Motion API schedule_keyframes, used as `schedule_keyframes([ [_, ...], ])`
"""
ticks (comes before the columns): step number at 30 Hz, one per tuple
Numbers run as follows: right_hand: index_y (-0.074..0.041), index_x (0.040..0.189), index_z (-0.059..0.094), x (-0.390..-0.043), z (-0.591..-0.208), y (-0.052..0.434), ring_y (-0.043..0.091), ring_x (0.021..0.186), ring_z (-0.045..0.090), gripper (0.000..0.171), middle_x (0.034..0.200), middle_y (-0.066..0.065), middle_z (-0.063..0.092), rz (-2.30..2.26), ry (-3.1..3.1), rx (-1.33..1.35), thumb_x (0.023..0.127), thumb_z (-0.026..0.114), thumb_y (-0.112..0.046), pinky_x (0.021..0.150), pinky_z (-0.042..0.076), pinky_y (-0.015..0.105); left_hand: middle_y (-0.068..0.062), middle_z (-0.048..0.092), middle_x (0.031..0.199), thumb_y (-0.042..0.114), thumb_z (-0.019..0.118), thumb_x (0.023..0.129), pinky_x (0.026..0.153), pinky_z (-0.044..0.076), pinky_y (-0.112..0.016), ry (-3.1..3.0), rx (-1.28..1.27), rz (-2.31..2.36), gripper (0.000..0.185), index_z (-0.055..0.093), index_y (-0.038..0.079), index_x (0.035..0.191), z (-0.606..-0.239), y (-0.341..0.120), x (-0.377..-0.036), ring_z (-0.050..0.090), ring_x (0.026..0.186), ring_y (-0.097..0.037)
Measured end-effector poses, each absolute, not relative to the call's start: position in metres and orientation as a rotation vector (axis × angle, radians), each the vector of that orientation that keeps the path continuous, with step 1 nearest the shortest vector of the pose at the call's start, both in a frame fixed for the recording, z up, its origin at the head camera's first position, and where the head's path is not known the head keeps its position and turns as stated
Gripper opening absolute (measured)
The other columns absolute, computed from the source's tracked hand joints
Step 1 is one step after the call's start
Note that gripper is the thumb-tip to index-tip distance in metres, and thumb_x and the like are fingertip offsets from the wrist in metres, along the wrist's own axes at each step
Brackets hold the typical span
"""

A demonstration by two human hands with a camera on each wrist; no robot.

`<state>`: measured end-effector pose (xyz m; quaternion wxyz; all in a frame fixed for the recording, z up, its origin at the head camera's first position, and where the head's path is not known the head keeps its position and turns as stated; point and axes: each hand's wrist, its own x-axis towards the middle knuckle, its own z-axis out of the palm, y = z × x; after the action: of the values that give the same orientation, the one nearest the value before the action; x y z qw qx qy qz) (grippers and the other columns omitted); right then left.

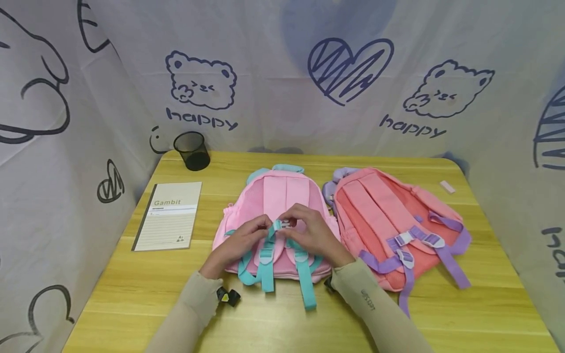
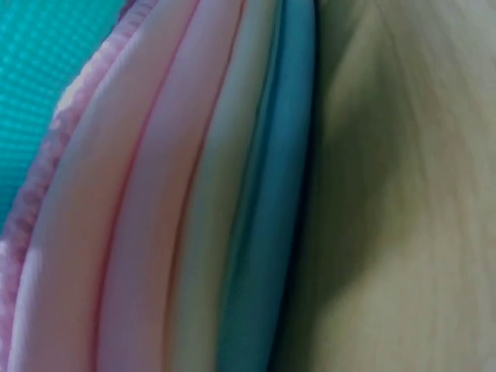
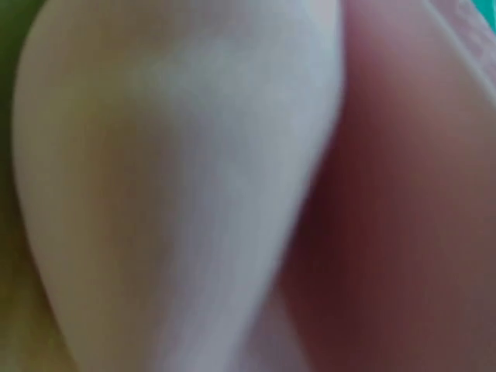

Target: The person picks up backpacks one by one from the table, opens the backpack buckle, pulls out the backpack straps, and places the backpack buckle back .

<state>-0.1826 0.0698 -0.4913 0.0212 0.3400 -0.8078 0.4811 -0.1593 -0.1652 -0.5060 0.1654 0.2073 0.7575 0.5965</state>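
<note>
Your left hand (image 1: 240, 240) and right hand (image 1: 309, 230) each pinch one end of the teal chest buckle (image 1: 278, 225), mid-back of the pink backpack (image 1: 273, 220) lying flat on the bench (image 1: 132, 294); buckle axis runs left-right between fingertips, both equally near

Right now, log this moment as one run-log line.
left hand: pinches teal chest-strap buckle | right hand: pinches same buckle | light pink fabric backpack: face down on yellow wooden table | coral backpack: beside, untouched
</note>
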Motion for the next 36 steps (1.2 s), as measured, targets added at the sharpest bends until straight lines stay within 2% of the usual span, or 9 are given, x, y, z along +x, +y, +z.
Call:
schedule_keyframes([
  [4,-0.013,0.109,0.076,-0.1837,-0.4902,0.0707,0.012,0.085,0.058,0.02,0.092,-0.004,0.064,1.502,-2.508,1.047,0.089,0.083,-0.014,0.079,0.051,0.028,-0.012,0.054,0.1,0.012,0.048,0.108,0.085,0.041,-0.028,2.176,0.6,1.701,0.012,0.059,0.007,0.109,-0.5063,-0.1648,-0.1601,0.052,0.099,-0.024],
  [8,-0.014,0.109,0.077,-0.1834,-0.4901,0.0711,0.012,0.085,0.058,0.02,0.093,-0.004,0.065,1.515,-2.522,1.049,0.09,0.082,-0.016,0.08,0.051,0.028,-0.009,0.06,0.114,0.013,0.051,0.108,0.097,0.046,-0.027,2.216,0.63,1.733,0.016,0.058,0.008,0.122,-0.5066,-0.1642,-0.1604,0.056,0.11,-0.022],
  [11,-0.015,0.111,0.077,-0.1821,-0.4898,0.0716,0.012,0.086,0.059,0.021,0.094,-0.004,0.066,1.522,-2.526,1.051,0.091,0.082,-0.017,0.08,0.052,0.028,-0.004,0.064,0.123,0.016,0.061,0.105,0.104,0.05,-0.035,2.332,0.684,1.726,0.026,0.058,0.013,0.13,-0.5056,-0.1628,-0.1586,0.06,0.115,-0.019],
  [16,-0.015,0.114,0.077,-0.1819,-0.49,0.0722,0.012,0.087,0.06,0.025,0.096,-0.005,0.068,1.519,-2.523,1.022,0.09,0.083,-0.018,0.08,0.053,0.03,0.003,0.072,0.12,0.025,0.074,0.098,0.103,0.053,-0.049,2.526,0.714,1.722,0.031,0.066,0.019,0.127,-0.5019,-0.1581,-0.1543,0.068,0.107,-0.014],
  [19,-0.014,0.118,0.076,-0.1828,-0.4895,0.0725,0.012,0.087,0.061,0.032,0.095,-0.005,0.068,1.541,-2.531,0.97,0.088,0.085,-0.02,0.081,0.054,0.03,0.001,0.074,0.118,0.022,0.073,0.099,0.104,0.054,-0.045,2.553,0.687,1.773,0.026,0.069,0.016,0.124,-0.5023,-0.1566,-0.1533,0.07,0.106,-0.014],
  [23,-0.01,0.125,0.073,-0.1836,-0.4877,0.0735,0.015,0.094,0.064,0.039,0.1,-0.002,0.07,1.609,-2.554,0.925,0.088,0.085,-0.02,0.089,0.055,0.037,-0.007,0.072,0.121,0.016,0.07,0.101,0.099,0.056,-0.031,2.483,0.582,1.876,0.024,0.068,0.01,0.124,-0.5035,-0.1582,-0.1523,0.069,0.109,-0.016],
  [29,-0.013,0.123,0.074,-0.183,-0.4851,0.0752,0.017,0.112,0.067,0.032,0.115,-0.003,0.075,1.654,-2.689,0.864,0.094,0.079,-0.026,0.104,0.051,0.048,-0.016,0.066,0.126,0.013,0.065,0.103,0.098,0.055,-0.023,2.268,0.503,2.016,0.028,0.061,0.003,0.129,-0.5047,-0.1623,-0.1522,0.066,0.114,-0.014],
  [33,-0.014,0.111,0.076,-0.184,-0.4872,0.0754,0.016,0.105,0.066,0.019,0.107,-0.002,0.076,1.707,-2.715,0.865,0.096,0.076,-0.025,0.099,0.053,0.045,-0.017,0.063,0.128,0.012,0.063,0.104,0.099,0.054,-0.024,2.187,0.521,2.026,0.029,0.057,0.001,0.131,-0.5064,-0.1635,-0.1523,0.064,0.116,-0.015],
  [36,-0.014,0.103,0.076,-0.1851,-0.4887,0.0759,0.015,0.094,0.065,0.009,0.097,-0.002,0.075,1.743,-2.688,0.871,0.098,0.073,-0.021,0.09,0.053,0.039,-0.011,0.065,0.127,0.012,0.068,0.101,0.101,0.054,-0.027,2.264,0.561,1.95,0.031,0.059,0.007,0.13,-0.507,-0.1629,-0.151,0.064,0.115,-0.014],
])
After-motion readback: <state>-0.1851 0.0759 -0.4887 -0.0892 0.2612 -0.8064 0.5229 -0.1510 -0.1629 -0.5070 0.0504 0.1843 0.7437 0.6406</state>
